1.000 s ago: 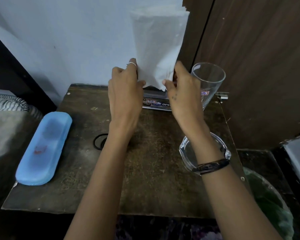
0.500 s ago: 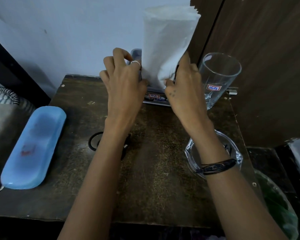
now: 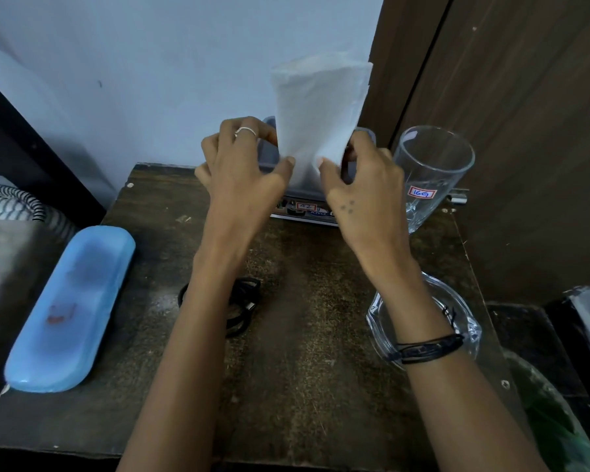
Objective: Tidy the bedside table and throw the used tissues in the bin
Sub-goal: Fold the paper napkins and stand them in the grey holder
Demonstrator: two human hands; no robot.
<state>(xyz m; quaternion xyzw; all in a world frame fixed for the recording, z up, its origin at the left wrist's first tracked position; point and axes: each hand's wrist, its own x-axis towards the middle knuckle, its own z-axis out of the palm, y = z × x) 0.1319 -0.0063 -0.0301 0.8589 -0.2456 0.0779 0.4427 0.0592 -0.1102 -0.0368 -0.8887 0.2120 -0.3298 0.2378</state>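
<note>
A white tissue [image 3: 317, 107] stands upright out of a grey tissue box [image 3: 269, 155] at the back of the dark wooden bedside table [image 3: 307, 369]. My left hand [image 3: 242, 168] and my right hand [image 3: 361, 185] pinch the tissue's lower end from either side, thumbs in front. The box is mostly hidden behind both hands. A bin lined with a green bag [image 3: 556, 424] sits low at the right, below the table's edge.
A blue oblong case [image 3: 72, 308] lies on the table's left side. A coiled black cable [image 3: 242, 304] lies under my left forearm. A tall empty glass [image 3: 430, 172] stands back right, a glass ashtray [image 3: 464, 321] under my right wrist. A wooden door is at the right.
The view has tilted down slightly, so the tissue and hands sit lower in frame. Both hands have shifted their hold at the tissue's base, with the left fingers now spread.
</note>
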